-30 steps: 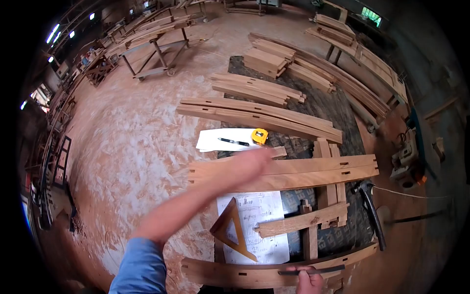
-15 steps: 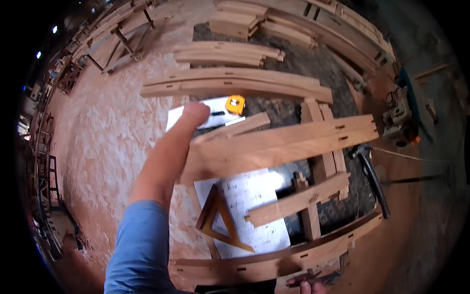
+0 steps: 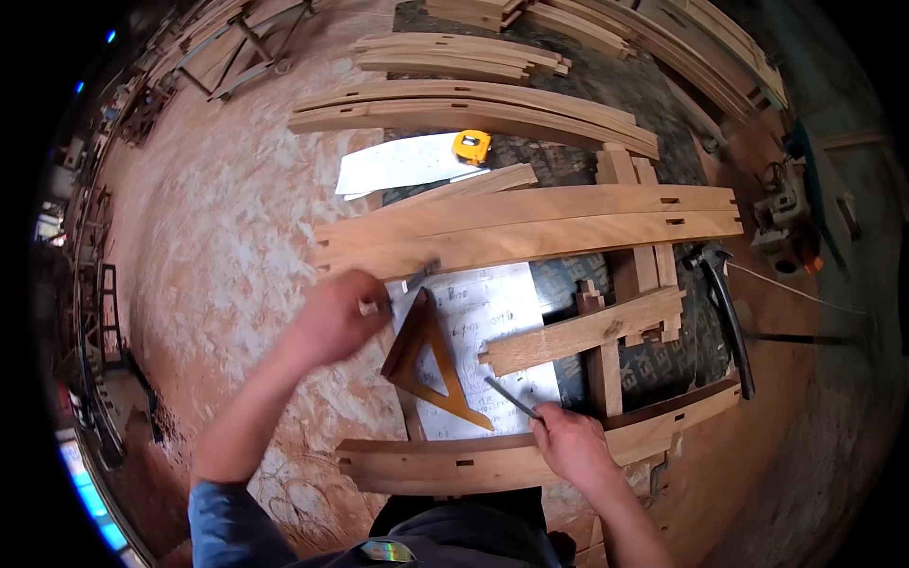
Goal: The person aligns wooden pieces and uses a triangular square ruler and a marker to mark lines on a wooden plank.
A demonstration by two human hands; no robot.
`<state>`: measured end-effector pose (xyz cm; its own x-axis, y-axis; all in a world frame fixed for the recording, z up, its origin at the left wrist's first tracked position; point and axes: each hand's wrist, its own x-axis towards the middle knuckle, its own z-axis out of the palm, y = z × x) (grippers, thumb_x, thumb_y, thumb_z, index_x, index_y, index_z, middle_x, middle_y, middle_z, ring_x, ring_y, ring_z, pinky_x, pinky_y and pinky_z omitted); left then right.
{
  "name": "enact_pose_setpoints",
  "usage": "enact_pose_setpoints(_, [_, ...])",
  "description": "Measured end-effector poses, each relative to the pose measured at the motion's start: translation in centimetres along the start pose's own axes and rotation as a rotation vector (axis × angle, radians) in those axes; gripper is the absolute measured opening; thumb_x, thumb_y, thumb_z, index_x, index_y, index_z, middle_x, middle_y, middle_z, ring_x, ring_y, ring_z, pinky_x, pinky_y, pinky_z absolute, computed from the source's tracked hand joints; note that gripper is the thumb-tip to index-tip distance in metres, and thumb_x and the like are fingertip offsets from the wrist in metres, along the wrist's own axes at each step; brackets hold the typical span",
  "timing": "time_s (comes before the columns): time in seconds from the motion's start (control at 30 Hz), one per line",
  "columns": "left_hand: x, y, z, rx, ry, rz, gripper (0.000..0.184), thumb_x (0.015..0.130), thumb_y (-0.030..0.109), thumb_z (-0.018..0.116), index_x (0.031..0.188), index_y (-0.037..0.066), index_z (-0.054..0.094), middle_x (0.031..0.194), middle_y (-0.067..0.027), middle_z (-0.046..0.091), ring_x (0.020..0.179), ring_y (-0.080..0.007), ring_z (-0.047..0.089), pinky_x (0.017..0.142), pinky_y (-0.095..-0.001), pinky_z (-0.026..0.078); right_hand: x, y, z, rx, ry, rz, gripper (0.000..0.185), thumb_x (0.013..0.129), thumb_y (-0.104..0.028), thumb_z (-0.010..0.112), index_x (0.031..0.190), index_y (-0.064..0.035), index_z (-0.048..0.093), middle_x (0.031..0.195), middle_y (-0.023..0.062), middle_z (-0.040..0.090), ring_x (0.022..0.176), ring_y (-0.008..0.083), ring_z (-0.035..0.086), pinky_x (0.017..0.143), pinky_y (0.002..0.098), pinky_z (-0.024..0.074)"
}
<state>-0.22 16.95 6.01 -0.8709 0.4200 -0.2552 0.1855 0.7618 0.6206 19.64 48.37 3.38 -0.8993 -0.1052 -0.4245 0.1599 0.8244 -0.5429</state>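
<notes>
Two hands: right hand [image 3: 573,443], fingers grasping slim dark rod [image 3: 509,396], best steadied above paper [image 3: 516,303]; left hand [image 3: 336,317] blurred, cannot tell fingers' hold.

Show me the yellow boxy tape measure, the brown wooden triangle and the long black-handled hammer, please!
Yellow boxy tape measure [image 3: 472,147]: head view, middle of its case.
Brown wooden triangle [image 3: 405,343]: head view, its thick left side.
Long black-handled hammer [image 3: 734,335]: head view, middle of its handle.
</notes>
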Motion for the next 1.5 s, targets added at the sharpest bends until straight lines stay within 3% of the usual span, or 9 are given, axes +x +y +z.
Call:
enact_pose_setpoints(0.1, [-5.1, 0.3, 5.0, 0.125, 0.133, -0.001, 0.015, 0.081, 0.013, 0.08, 0.094, 0.007, 0.073, 0.114, -0.0172, 0.068, 0.112, -0.0373, 0.066, 0.091, -0.044, 0.056, 0.3, 0.9, 0.4, -0.03, 0.0, -0.047, 0.016, 0.1, -0.024, 0.062, 0.102, -0.0077, 0.063, 0.078, 0.019, 0.073, 0.072, 0.0424, 0.071, 0.069, 0.0554, 0.0563])
enact_pose_setpoints(0.13, [-5.4, 0.7, 5.8, 0.129, 0.024, -0.076, 0.017, 0.081, 0.014, 0.08, 0.096, 0.007, 0.074, 0.117, -0.0184, 0.067, 0.111, -0.0385, 0.066, 0.093, -0.0446, 0.056, 0.3, 0.7, 0.0, -0.026, -0.031, -0.044, 0.016, 0.1, -0.022, 0.062, 0.102, -0.0061, 0.064, 0.084, 0.02, 0.073, 0.077, 0.0426, 0.071, 0.071, 0.0554, 0.0566])
enact_pose_setpoints(0.33, [-6.0, 1.6, 9.7, 0.242, 0.122, -0.255, 0.019, 0.083, 0.016, 0.074, 0.099, 0.005, 0.075, 0.112, -0.0196, 0.068, 0.097, -0.0398, 0.07, 0.086, -0.0473, 0.059, 0.6, 1.2, -0.5, -0.008, 0.063, -0.136, 0.013, 0.097, -0.016, 0.065, 0.099, -0.0029, 0.066, 0.093, 0.0202, 0.072, 0.087, 0.0425, 0.07, 0.076, 0.0525, 0.0562])
enact_pose_setpoints(0.53, [-6.8, -0.1, 9.3, 0.217, 0.091, -0.123, 0.021, 0.081, 0.017, 0.076, 0.098, 0.004, 0.075, 0.112, -0.0192, 0.069, 0.097, -0.0396, 0.071, 0.086, -0.0469, 0.06, 1.0, 1.5, -0.8, 0.006, -0.041, -0.16, 0.022, 0.1, -0.018, 0.06, 0.116, -0.0047, 0.066, 0.105, 0.0213, 0.074, 0.09, 0.0417, 0.072, 0.08, 0.0536, 0.0571])
enact_pose_setpoints(0.73, [-6.8, 0.7, 9.3, 0.244, 0.084, -0.274, 0.021, 0.081, 0.018, 0.076, 0.098, 0.004, 0.075, 0.116, -0.0203, 0.071, 0.103, -0.0409, 0.07, 0.092, -0.0461, 0.059, 1.5, 1.0, 0.0, 0.063, 0.085, -0.22, 0.024, 0.099, -0.014, 0.061, 0.12, -0.0055, 0.067, 0.095, 0.0191, 0.074, 0.087, 0.0405, 0.071, 0.079, 0.0508, 0.0566])
enact_pose_setpoints(0.93, [-7.6, -0.4, 8.2, 0.031, -0.011, -0.315, 0.023, 0.084, 0.018, 0.076, 0.1, 0.001, 0.076, 0.11, -0.0195, 0.074, 0.098, -0.0347, 0.072, 0.086, -0.0411, 0.058, 1.2, 1.3, 0.2, 0.073, 0.067, -0.149, 0.022, 0.099, -0.012, 0.06, 0.118, -0.0046, 0.068, 0.09, 0.017, 0.074, 0.085, 0.0396, 0.072, 0.079, 0.0495, 0.0568])
enact_pose_setpoints(1.07, [-9.6, -1.2, 6.4, -0.344, 0.098, -0.483, 0.022, 0.083, 0.014, 0.078, 0.099, -0.002, 0.076, 0.091, -0.0083, 0.074, 0.082, -0.0165, 0.068, 0.075, -0.0322, 0.054, 1.6, 0.7, 0.5, 0.047, 0.094, -0.164, 0.024, 0.1, -0.013, 0.06, 0.12, -0.0046, 0.067, 0.1, 0.0183, 0.074, 0.092, 0.0389, 0.072, 0.082, 0.0496, 0.0565])
enact_pose_setpoints(1.23, [-14.9, -4.1, 3.8, -0.75, 0.314, -0.501, 0.019, 0.087, 0.01, 0.076, 0.1, -0.003, 0.074, 0.091, -0.0057, 0.072, 0.079, -0.0129, 0.065, 0.07, -0.0288, 0.051, 3.5, -2.4, 1.8, -0.015, -0.03, -0.167, 0.027, 0.101, -0.016, 0.059, 0.125, -0.0061, 0.066, 0.115, 0.0178, 0.073, 0.101, 0.0385, 0.07, 0.088, 0.05, 0.0559])
enact_pose_setpoints(1.5, [-21.5, -0.7, 2.4, -1.027, 0.738, -0.439, 0.015, 0.09, 0.001, 0.068, 0.104, -0.003, 0.072, 0.094, -0.0045, 0.069, 0.082, -0.0119, 0.062, 0.074, -0.0284, 0.05, 6.0, -4.1, 6.0, -0.269, 0.119, -0.384, 0.024, 0.088, -0.004, 0.063, 0.112, -0.0018, 0.06, 0.092, 0.0172, 0.067, 0.085, 0.0352, 0.072, 0.069, 0.0456, 0.0593])
